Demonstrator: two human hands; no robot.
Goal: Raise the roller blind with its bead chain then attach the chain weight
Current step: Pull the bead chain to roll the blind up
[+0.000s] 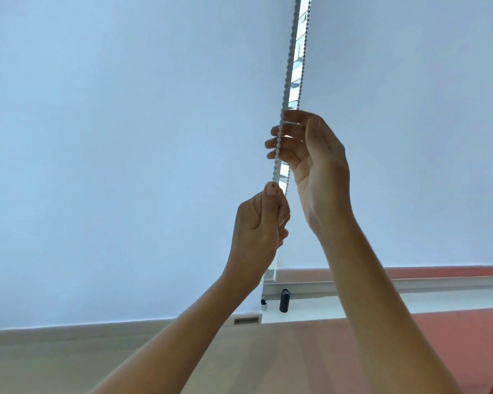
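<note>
- Left grip (261, 223) — lowest and nearest, pinching the bead chain (289, 66) tight.
- Right grip (310, 155) — higher, loose, fingers (295, 150) behind the chain.
- Chain runs almost straight up from both, beside the blind (125, 137), which hangs low.

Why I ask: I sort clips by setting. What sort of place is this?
Likely an indoor room at a window, home or office unclear: a pale bluish fabric roller blind hangs low, a grey bead chain hangs beside it, and a white window ledge sits below.
</note>
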